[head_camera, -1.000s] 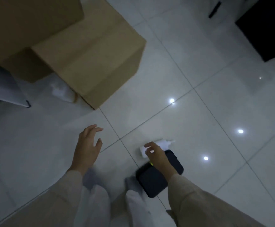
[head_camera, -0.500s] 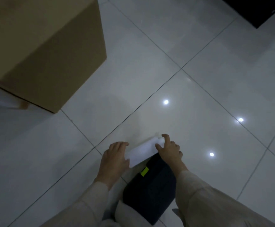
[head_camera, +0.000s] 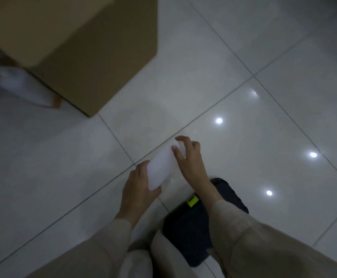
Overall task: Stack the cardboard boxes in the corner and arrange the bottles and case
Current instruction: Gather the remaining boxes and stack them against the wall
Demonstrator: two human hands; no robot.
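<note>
Glossy floor tiles lie under both hands, where the left hand cups the base of a white bottle and the right hand pinches its top, likely steadying it for placement, the dark case just behind them and a box well ahead-left.

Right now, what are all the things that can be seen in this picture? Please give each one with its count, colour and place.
Cardboard box: one, brown, upper left, on the floor.
White bottle: one, held in both hands above the floor, centre.
Second white bottle: one, with an orange-brown end, lying at the left beside the box; blurred.
Dark case: one, navy or black with a yellow-green tab, on the floor under the right forearm.
Tiled floor: white glossy tiles, showing four bright light reflections at the right.
Left hand: grips the bottle's near end.
Right hand: fingers on the bottle's far end.
Sleeves: two, beige, bottom.
</note>
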